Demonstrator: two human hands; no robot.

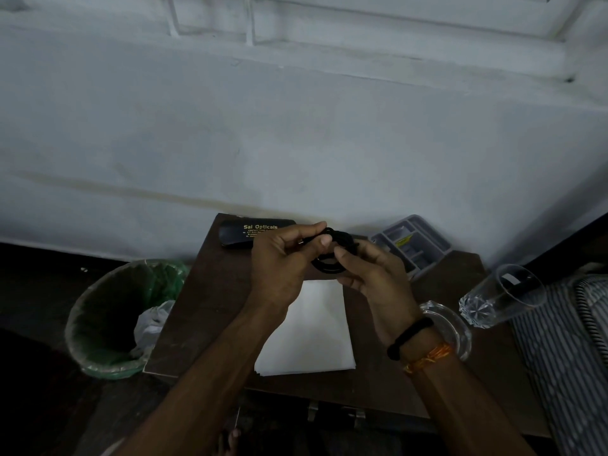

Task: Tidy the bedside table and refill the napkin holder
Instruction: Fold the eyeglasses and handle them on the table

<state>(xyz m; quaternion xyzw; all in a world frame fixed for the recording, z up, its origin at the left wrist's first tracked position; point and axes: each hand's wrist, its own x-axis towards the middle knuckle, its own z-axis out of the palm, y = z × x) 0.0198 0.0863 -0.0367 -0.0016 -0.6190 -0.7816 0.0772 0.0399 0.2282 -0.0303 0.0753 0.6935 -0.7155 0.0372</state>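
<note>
Green-lined bin [108, 320] left of table; striped bedding [559, 340] right.

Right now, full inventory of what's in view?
table: 1, dark brown, centre, against the wall
cable: 1, black, coiled, held over the table by both hands
napkins: 1 stack, white, table centre
spectacle case: 1, black with gold lettering, table back left
organiser tray: 1, grey, compartments, table back right
glass ashtray: 1, clear, table right, partly behind the wrist
drinking glass: 1, clear, table right edge
bin: 1, green liner, floor left of the table
striped fabric: black-white, far right
left hand: grips the cable
right hand: pinches the cable
</note>
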